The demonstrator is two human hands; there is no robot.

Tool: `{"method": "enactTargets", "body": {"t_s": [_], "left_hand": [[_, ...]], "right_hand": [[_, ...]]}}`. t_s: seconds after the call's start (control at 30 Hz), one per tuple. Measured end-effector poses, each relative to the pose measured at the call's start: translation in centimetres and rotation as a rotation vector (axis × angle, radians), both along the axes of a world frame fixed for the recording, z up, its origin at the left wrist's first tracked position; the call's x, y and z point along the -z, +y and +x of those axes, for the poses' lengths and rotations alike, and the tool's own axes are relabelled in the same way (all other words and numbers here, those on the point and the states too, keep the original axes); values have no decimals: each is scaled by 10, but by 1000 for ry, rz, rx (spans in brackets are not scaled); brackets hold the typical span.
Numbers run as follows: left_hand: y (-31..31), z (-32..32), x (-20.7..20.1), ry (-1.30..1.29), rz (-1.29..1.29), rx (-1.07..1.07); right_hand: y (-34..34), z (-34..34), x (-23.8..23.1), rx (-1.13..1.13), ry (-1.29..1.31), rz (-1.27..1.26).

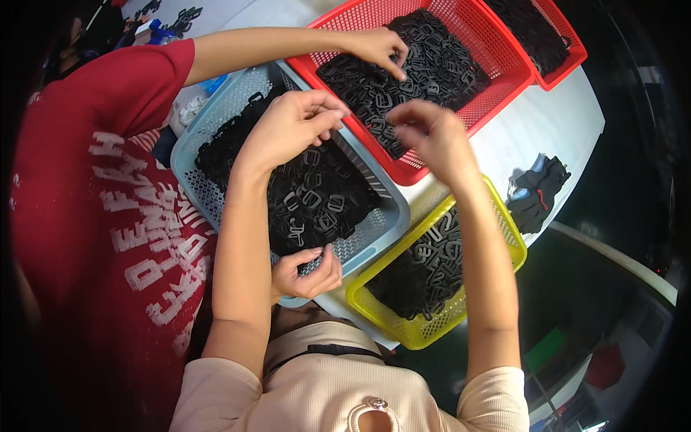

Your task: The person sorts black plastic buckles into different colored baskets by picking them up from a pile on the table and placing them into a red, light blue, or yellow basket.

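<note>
My left hand (294,129) hangs over the far part of the blue-grey basket (394,210), by the red basket's rim. Its fingers are closed in a pinch; whatever they hold is hidden or too small to make out. My right hand (435,140), smeared by motion, is above the near corner of the red basket (412,171), fingers bent. Black plastic buckles (432,65) fill much of the red basket. More black buckles (317,194) lie in the blue-grey basket. Below my right forearm, a yellow basket (414,335) contains black pieces (432,270).
A co-worker in a red shirt (93,180) stands at the left, one hand (378,52) over the red basket, the other (309,275) at the blue-grey basket's near edge. A second red basket (568,68) stands far right. Dark cloth-like items (536,194) lie on the white table (568,122).
</note>
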State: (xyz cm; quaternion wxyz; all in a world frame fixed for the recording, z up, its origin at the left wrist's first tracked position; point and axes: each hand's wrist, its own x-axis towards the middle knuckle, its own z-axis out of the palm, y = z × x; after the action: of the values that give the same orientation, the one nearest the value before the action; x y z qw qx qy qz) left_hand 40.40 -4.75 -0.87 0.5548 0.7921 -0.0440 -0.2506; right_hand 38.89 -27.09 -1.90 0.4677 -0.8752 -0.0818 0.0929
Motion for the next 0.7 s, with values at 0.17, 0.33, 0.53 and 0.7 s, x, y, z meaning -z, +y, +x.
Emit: {"method": "enactTargets", "body": {"t_s": [0.17,0.33,0.53,0.7], "left_hand": [[-57,28,23,-334,119,56],[-81,8,54,-549,130,129],[-81,6,63,-731,235,190],[-83,19,66,-211,-166,-152]], "right_hand": [[-76,117,58,135,89,-618],[-47,146,82,-47,108,-903],[-62,155,94,-30,207,-577],[-95,148,65,109,394,30]]}}
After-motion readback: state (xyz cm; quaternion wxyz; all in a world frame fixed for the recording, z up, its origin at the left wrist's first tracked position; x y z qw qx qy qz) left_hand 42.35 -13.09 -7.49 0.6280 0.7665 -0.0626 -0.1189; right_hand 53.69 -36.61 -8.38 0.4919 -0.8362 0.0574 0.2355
